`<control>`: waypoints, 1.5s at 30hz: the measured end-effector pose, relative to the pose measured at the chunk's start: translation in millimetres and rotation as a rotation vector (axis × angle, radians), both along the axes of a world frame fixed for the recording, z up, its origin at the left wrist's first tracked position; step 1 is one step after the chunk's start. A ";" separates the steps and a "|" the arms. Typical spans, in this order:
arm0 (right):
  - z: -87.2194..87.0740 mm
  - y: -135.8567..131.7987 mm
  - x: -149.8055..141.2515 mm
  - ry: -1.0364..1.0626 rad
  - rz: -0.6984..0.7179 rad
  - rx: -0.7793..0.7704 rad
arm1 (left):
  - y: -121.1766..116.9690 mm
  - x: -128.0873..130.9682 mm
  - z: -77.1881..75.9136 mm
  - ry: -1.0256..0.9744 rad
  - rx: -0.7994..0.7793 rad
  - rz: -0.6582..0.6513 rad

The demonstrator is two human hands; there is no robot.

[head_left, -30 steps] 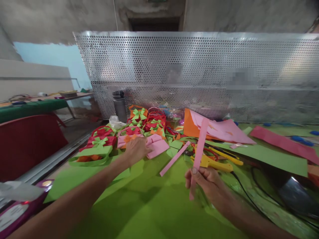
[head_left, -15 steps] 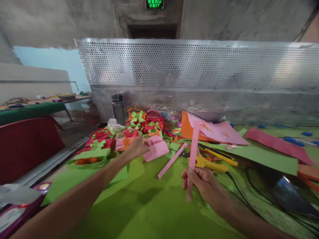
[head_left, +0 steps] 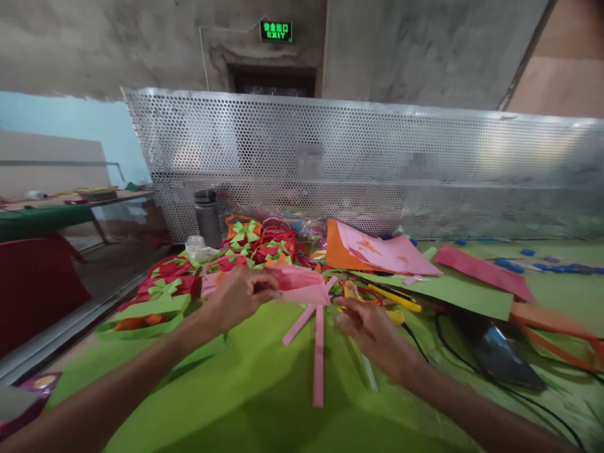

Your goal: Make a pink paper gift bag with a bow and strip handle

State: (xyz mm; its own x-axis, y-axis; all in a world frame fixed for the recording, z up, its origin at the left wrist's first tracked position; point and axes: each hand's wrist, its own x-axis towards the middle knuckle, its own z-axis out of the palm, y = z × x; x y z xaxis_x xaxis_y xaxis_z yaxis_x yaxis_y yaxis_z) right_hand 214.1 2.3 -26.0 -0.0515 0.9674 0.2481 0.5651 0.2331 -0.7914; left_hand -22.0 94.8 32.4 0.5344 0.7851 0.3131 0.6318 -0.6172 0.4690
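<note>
My left hand (head_left: 238,297) is closed in a pinch on the left end of a folded pink paper piece (head_left: 299,284), lifted just above the green table cover (head_left: 226,396). My right hand (head_left: 370,332) hovers to the right of that piece with its fingers stretched out and nothing in them. A long pink paper strip (head_left: 319,355) lies flat on the cover between my hands, pointing toward me. A second pink strip (head_left: 298,322) lies slanted beside it, and their far ends meet under the pink piece.
Several red, green and orange paper baskets (head_left: 179,283) are piled behind my left hand, by a grey bottle (head_left: 207,217). Pink and orange sheets (head_left: 377,251), a yellow-handled tool (head_left: 394,299), black cables and a dark tool (head_left: 500,352) lie right. A perforated metal screen (head_left: 377,163) closes the back.
My right hand let go of the upright pink strip, which now lies flat on the cover. My left hand picked the folded pink piece up from beside the baskets and brought it toward the middle.
</note>
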 end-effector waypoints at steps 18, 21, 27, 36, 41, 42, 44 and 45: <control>-2.0 -15.2 -20.3 -0.228 0.056 0.039 | -46.6 6.1 -41.2 0.156 0.475 -0.131; -7.7 -12.2 -20.5 -0.219 0.060 0.019 | -54.5 10.8 -44.4 0.188 0.567 -0.140; -16.7 -11.6 -20.2 -0.203 0.138 0.108 | -64.0 19.8 -52.6 0.055 0.561 -0.242; -18.7 -11.8 -19.0 -0.034 0.122 0.038 | -59.5 16.3 -65.8 0.173 0.747 -0.227; -15.4 -13.4 -21.5 -0.018 0.109 0.033 | -60.0 14.8 -64.7 0.200 0.676 -0.241; -15.2 -14.1 -21.5 -0.015 0.105 0.032 | -60.2 15.5 -63.2 0.168 0.629 -0.246; -15.6 -15.6 -20.9 0.008 0.126 0.034 | -60.8 17.2 -58.8 0.087 0.508 -0.265; -16.0 -16.2 -20.2 0.028 0.144 0.045 | -61.0 18.2 -56.3 0.056 0.437 -0.278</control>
State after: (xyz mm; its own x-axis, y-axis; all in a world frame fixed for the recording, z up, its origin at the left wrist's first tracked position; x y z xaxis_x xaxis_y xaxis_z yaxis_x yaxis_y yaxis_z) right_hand 193.9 -13.9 -42.1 -0.1812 0.9385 0.2939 0.5011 0.3453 -0.7935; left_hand -3.8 33.8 -23.9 0.7297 0.4136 0.5445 0.4331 -0.8958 0.1000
